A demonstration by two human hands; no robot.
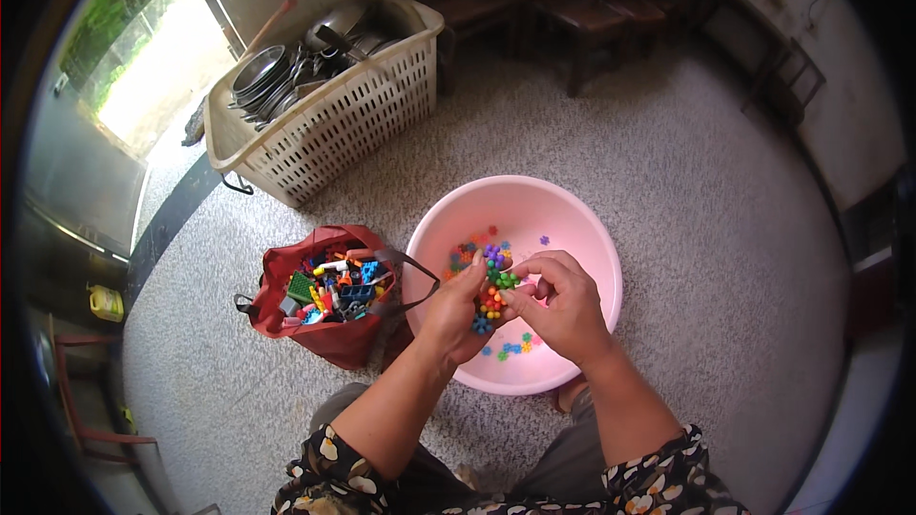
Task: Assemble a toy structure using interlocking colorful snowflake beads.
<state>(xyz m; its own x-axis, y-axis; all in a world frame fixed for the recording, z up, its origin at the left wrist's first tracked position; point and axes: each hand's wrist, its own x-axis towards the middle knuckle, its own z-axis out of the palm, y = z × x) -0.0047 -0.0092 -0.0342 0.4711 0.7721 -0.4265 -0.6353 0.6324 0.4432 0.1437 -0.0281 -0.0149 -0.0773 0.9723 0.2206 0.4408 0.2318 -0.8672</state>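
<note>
Over a pink basin (pixel 596 324) on the floor, both hands meet around a cluster of colourful toy pieces (pixel 493 298) in purple, green, orange, yellow and blue. My left hand (pixel 452 315) is closed around the cluster from the left side. My right hand (pixel 565 310) pinches at its green and orange part with thumb and fingertips. Inside the basin lie several small flower-shaped pieces (pixel 512 348), and more are partly hidden behind my left hand. Left of the basin stands a red cloth bag (pixel 348 348) full of mixed toy bricks (pixel 329 291), one dark handle reaching over the basin's rim.
A white slatted basket (pixel 334 138) of metal pans and bowls (pixel 260 72) stands beyond the bag, near a bright doorway (pixel 157 67). Dark wooden chairs (pixel 582 14) line the far wall. At the left are a yellow container (pixel 106 302) and a reddish chair frame (pixel 72 391).
</note>
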